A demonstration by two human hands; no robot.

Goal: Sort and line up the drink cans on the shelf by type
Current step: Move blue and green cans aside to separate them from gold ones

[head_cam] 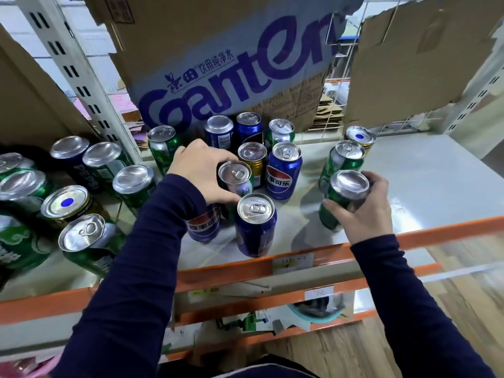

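My left hand grips a can in the middle cluster of the grey shelf; its label is mostly hidden. A blue Pepsi can stands in front of it, another to its right, a third under my wrist. Behind stand a gold can, two blue cans and green cans. My right hand holds a green can near the front edge. Behind it stand another green can and a gold can.
Mixed green, blue and gold cans crowd the bay to the left, past a white upright. A torn water carton and cardboard lean at the back. An orange rail edges the shelf front. Lower shelves hold clutter.
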